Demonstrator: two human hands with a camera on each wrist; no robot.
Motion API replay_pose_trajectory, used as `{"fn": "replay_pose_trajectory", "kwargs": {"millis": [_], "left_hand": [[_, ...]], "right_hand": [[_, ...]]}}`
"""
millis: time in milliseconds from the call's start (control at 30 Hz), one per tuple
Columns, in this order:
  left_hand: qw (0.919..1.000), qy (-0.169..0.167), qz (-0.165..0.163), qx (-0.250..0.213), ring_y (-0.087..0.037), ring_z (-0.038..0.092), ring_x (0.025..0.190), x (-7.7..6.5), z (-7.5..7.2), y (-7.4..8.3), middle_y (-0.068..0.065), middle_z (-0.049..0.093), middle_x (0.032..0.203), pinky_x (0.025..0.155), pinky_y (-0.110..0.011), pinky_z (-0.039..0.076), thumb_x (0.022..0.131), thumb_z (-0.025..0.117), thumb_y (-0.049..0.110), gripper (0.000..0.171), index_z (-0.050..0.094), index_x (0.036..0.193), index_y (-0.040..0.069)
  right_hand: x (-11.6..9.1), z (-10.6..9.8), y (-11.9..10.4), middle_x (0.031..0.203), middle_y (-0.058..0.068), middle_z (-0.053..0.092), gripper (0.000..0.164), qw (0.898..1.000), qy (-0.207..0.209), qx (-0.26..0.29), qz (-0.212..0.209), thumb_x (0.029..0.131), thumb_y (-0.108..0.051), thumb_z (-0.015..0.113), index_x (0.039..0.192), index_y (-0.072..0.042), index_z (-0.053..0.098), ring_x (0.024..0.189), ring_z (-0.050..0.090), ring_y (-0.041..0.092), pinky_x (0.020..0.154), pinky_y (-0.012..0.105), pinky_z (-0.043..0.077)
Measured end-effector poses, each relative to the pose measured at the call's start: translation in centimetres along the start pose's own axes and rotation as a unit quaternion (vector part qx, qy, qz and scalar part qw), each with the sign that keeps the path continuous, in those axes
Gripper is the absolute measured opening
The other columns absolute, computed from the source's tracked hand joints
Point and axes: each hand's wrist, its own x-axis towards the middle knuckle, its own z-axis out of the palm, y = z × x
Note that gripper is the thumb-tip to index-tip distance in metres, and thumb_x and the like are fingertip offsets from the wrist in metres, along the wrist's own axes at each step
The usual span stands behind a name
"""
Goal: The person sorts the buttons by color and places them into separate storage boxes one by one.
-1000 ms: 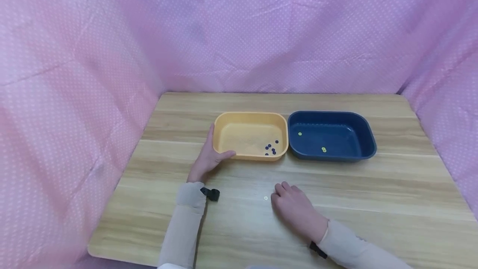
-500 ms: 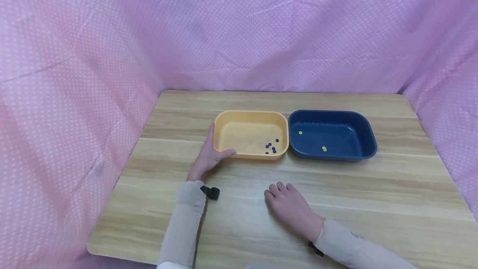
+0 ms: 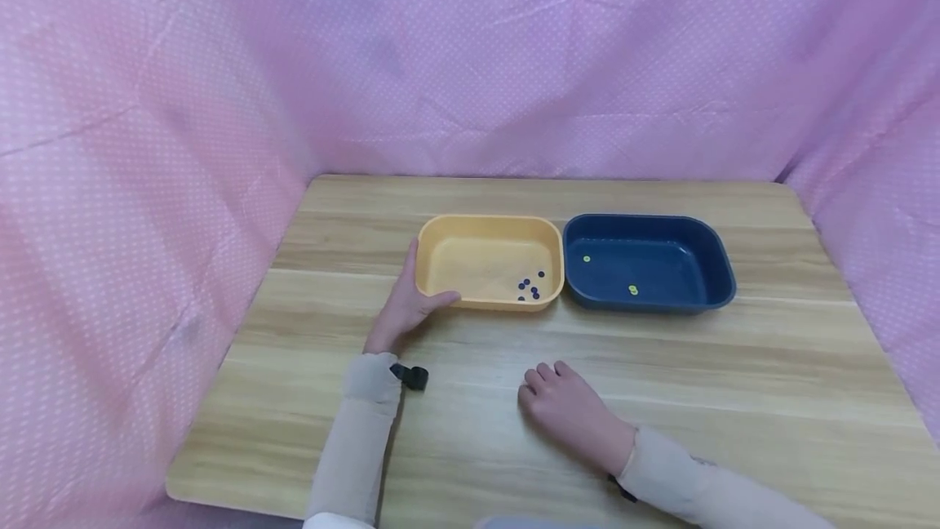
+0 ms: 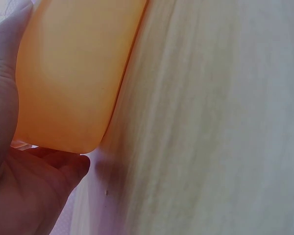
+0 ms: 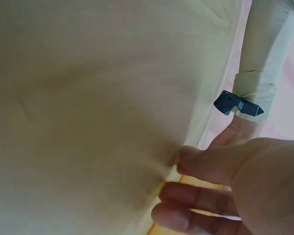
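In the head view my left hand (image 3: pixel 406 304) grips the left end of a yellow plastic tray (image 3: pixel 488 304), thumb on its near rim. The left wrist view shows the thumb along the wall of the tray (image 4: pixel 78 88) and fingers at its end. Several small dark-blue discs (image 3: pixel 534 290) lie inside it. On the table in front, my right hand (image 3: pixel 569 413) rests with bent fingers. In the right wrist view its thumb and index fingertip stand apart, and a small yellow disc (image 5: pixel 160 187) touches the index fingertip. The head view hides that disc behind the hand.
A dark-blue tray (image 3: pixel 723 288) stands against the yellow tray's right side, with a few small yellow discs (image 3: pixel 633 290) in it. The wooden table (image 3: pixel 294 398) is backed by a pink dotted curtain (image 3: pixel 514 64). Black straps (image 3: pixel 410 376) sit at the wrists.
My right hand has moved slightly left, over the small yellow disc that lay in view on the table. The left hand stays on the yellow tray.
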Motion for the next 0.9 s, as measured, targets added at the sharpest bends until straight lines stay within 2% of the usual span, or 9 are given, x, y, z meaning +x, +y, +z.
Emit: {"fn": "replay_pose_trajectory", "kwargs": {"millis": [133, 267, 433, 600, 700, 733, 767, 833, 900], "left_hand": [[1.0000, -0.003, -0.001, 0.005, -0.024, 0.032, 0.137, -0.1, 0.0, -0.2, -0.009, 0.015, 0.161, 0.115, -0.041, 0.020, 0.066, 0.088, 0.045, 0.133, -0.005, 0.157, 0.016], [1.0000, 0.001, 0.002, 0.000, -0.025, 0.035, 0.135, -0.2, -0.1, -0.2, -0.010, 0.019, 0.160, 0.115, -0.041, 0.022, 0.066, 0.089, 0.044, 0.133, -0.004, 0.157, 0.016], [1.0000, 0.003, 0.003, -0.005, -0.025, 0.034, 0.135, -0.2, -0.1, -0.2, -0.010, 0.018, 0.160, 0.115, -0.041, 0.021, 0.066, 0.089, 0.043, 0.133, -0.004, 0.157, 0.016], [1.0000, 0.000, -0.001, -0.005, -0.026, 0.036, 0.133, -0.4, 0.0, -0.2, -0.010, 0.020, 0.159, 0.115, -0.042, 0.021, 0.065, 0.090, 0.043, 0.134, -0.005, 0.157, 0.016], [1.0000, 0.003, -0.003, -0.005, -0.026, 0.037, 0.133, -0.4, 0.0, -0.1, -0.010, 0.021, 0.159, 0.115, -0.042, 0.022, 0.065, 0.090, 0.043, 0.134, -0.005, 0.157, 0.016], [1.0000, 0.004, -0.003, -0.005, -0.026, 0.037, 0.133, -0.4, 0.0, -0.1, -0.010, 0.022, 0.159, 0.115, -0.042, 0.022, 0.065, 0.090, 0.043, 0.134, -0.004, 0.157, 0.017], [1.0000, 0.005, -0.003, -0.003, -0.025, 0.037, 0.133, -0.4, 0.0, -0.1, -0.010, 0.022, 0.159, 0.115, -0.041, 0.022, 0.065, 0.090, 0.043, 0.134, -0.004, 0.157, 0.017], [1.0000, 0.006, -0.003, 0.000, -0.025, 0.037, 0.133, -0.4, -0.1, 0.0, -0.010, 0.022, 0.159, 0.114, -0.041, 0.022, 0.065, 0.090, 0.043, 0.134, -0.004, 0.157, 0.017], [1.0000, 0.005, -0.002, 0.000, -0.026, 0.037, 0.133, -0.4, -0.1, 0.1, -0.011, 0.021, 0.159, 0.114, -0.041, 0.023, 0.065, 0.089, 0.043, 0.133, -0.004, 0.157, 0.017]], "right_hand": [[0.5, -0.4, -0.4, 0.077, 0.003, 0.055, 0.004, 0.998, -0.024, -0.042, -0.035, 0.083, -0.009, 0.068, 0.084, -0.010, 0.072, 0.068, 0.047, 0.018, 0.061, 0.031, 0.044], [1.0, -0.6, -0.8, 0.071, 0.004, 0.051, 0.010, 0.995, -0.014, -0.078, -0.056, 0.085, -0.011, 0.063, 0.078, -0.008, 0.070, 0.064, 0.045, 0.018, 0.060, 0.029, 0.042], [1.4, -0.8, -0.9, 0.067, 0.004, 0.048, 0.012, 0.995, -0.023, -0.089, -0.044, 0.085, -0.011, 0.061, 0.075, -0.006, 0.067, 0.061, 0.042, 0.018, 0.057, 0.029, 0.039], [1.5, -0.7, -0.3, 0.071, 0.003, 0.051, 0.010, 0.997, -0.073, -0.020, 0.021, 0.086, -0.011, 0.060, 0.079, -0.006, 0.066, 0.066, 0.045, 0.018, 0.061, 0.031, 0.043], [1.3, -0.9, 0.5, 0.074, -0.002, 0.055, 0.008, 0.988, -0.079, 0.100, 0.091, 0.088, -0.011, 0.061, 0.082, -0.009, 0.067, 0.069, 0.051, 0.014, 0.063, 0.031, 0.046], [1.3, -1.1, 0.9, 0.076, -0.004, 0.057, 0.008, 0.976, -0.080, 0.161, 0.123, 0.088, -0.011, 0.061, 0.083, -0.011, 0.067, 0.071, 0.053, 0.012, 0.065, 0.030, 0.048], [1.2, -1.3, 1.3, 0.077, -0.005, 0.059, 0.008, 0.955, -0.078, 0.237, 0.159, 0.090, -0.011, 0.062, 0.085, -0.011, 0.068, 0.071, 0.055, 0.012, 0.065, 0.030, 0.050], [1.1, -2.0, 2.5, 0.082, -0.006, 0.064, 0.008, 0.886, -0.067, 0.386, 0.246, 0.092, -0.015, 0.062, 0.091, -0.013, 0.070, 0.075, 0.058, 0.011, 0.067, 0.029, 0.051], [0.9, -2.6, 4.0, 0.086, -0.002, 0.066, 0.012, 0.800, -0.046, 0.500, 0.330, 0.095, -0.017, 0.061, 0.097, -0.011, 0.071, 0.078, 0.059, 0.012, 0.068, 0.029, 0.052]]}}
